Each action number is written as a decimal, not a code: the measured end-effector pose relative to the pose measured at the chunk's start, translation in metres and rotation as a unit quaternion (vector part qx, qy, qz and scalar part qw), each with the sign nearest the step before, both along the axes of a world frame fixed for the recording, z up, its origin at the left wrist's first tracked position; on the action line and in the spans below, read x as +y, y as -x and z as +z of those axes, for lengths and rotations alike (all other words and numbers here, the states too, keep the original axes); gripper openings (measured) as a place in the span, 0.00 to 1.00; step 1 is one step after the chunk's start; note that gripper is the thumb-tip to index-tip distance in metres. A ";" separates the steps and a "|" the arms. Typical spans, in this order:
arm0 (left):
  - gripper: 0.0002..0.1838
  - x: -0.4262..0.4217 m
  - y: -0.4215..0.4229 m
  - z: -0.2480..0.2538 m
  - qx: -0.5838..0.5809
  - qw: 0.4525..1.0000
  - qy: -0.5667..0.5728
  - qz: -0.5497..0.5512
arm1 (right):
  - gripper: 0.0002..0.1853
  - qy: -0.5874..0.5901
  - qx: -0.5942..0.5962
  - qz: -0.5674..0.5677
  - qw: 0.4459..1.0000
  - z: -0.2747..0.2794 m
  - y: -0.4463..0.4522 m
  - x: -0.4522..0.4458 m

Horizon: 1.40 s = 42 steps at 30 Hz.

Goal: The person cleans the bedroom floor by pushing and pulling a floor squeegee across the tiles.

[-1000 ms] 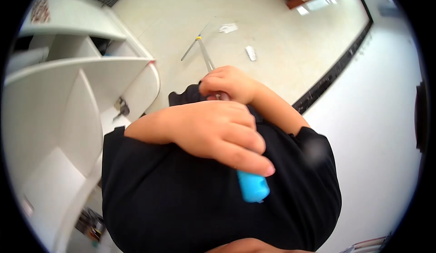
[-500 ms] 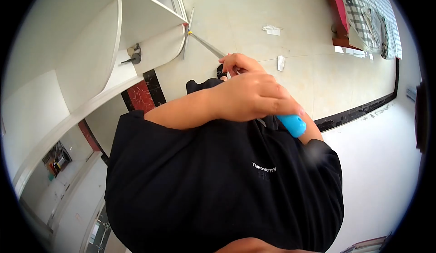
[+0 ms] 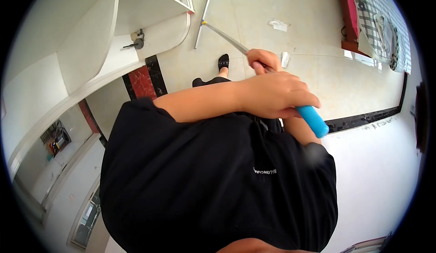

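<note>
A floor squeegee with a wide thin head (image 3: pixel 202 23), a yellow joint and a long silver pole (image 3: pixel 227 38) reaches across the tiled floor. Its blade rests on the tiles beside a rounded white cabinet panel. My left hand (image 3: pixel 284 94) crosses in front of my body, closed around the pole's blue grip (image 3: pixel 313 121), whose end sticks out below the fingers. Farther down the pole my right hand (image 3: pixel 265 61) is wrapped around the silver shaft. The right forearm is partly hidden behind the left hand.
White scraps (image 3: pixel 278 24) lie on the floor, with another scrap (image 3: pixel 285 59) near my right hand. A bed with a checked sheet (image 3: pixel 370 7) stands at the upper right. White cabinets (image 3: pixel 159 39) line the left. My foot in a dark sock (image 3: pixel 223 61) is below the squeegee head.
Both hands have shifted to the right with the pole. The squeegee head has moved right and slightly up, away from the cabinet panel. More of my foot shows.
</note>
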<state>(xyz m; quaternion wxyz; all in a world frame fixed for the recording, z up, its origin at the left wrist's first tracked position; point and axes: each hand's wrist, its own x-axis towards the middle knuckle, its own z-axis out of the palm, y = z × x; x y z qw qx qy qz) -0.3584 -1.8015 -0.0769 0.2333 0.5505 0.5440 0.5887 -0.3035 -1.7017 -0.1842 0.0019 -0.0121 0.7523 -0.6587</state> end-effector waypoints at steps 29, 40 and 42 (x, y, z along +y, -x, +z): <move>0.16 0.065 -0.064 -0.019 0.046 0.966 0.244 -0.075 | 0.10 0.126 0.157 -0.125 0.972 0.071 -0.105 0.236; 0.16 0.009 -0.040 -0.024 0.063 0.954 0.292 -0.016 | 0.09 0.171 0.242 -0.027 0.955 0.085 0.026 0.162; 0.16 -0.003 -0.037 -0.024 0.059 0.954 0.295 -0.007 | 0.08 0.107 0.218 -0.017 0.970 0.070 0.052 0.142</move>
